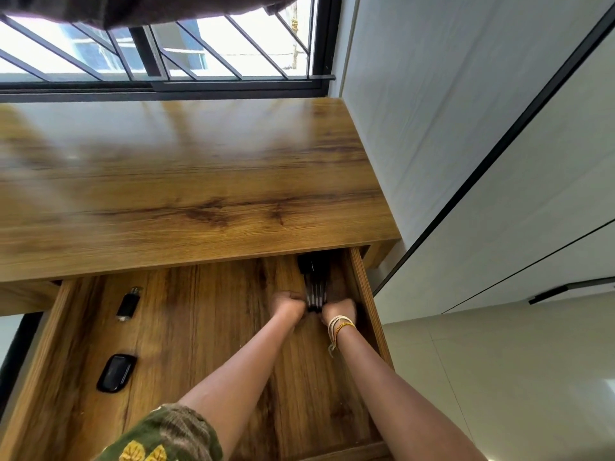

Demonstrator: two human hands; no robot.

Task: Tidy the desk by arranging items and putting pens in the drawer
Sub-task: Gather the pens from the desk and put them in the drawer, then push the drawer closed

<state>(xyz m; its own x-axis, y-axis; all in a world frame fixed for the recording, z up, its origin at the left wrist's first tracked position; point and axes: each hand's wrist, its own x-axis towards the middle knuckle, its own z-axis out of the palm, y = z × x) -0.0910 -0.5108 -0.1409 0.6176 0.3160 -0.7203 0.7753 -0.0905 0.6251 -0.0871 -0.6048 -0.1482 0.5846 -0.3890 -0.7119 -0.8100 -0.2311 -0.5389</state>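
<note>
The pens [314, 294] are squeezed between the left hand [287, 302] and right hand [339, 309], fingers seemingly curled, at the drawer [364, 287] back-right corner; stowing is underway; next, release and shutting under the counter [199, 181].

dark pens [314, 291] bunched, in open drawer [363, 287]
</note>
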